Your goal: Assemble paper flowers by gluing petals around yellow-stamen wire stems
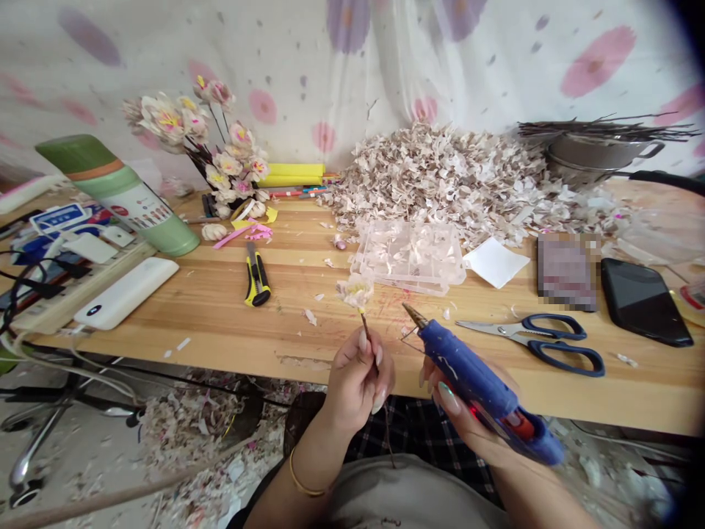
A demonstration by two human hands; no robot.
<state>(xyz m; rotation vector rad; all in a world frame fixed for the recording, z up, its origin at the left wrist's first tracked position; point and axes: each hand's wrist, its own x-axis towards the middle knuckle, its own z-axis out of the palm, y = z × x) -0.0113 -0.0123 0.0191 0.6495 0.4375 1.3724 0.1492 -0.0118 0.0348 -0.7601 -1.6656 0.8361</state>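
Note:
My left hand [358, 383] pinches a thin brown stem [364, 327] topped by a small pale paper flower [355, 292], holding it upright above the table's front edge. My right hand [460, 415] grips a blue hot glue gun [474, 375]. The gun's brass nozzle [415, 317] points up and left, close to the flower and stem but apart from them. A thin strand, possibly glue or wire, shows near the nozzle. My fingers wrap the gun's handle, which is partly hidden by them.
A wooden table [220, 323] holds a clear compartment box [407, 257], a large heap of pale petals [440, 180], a yellow utility knife [257, 275], blue-handled scissors [534, 339], a phone [644, 301], a power bank [125, 292] and a finished bouquet [203, 139]. Scraps litter the floor.

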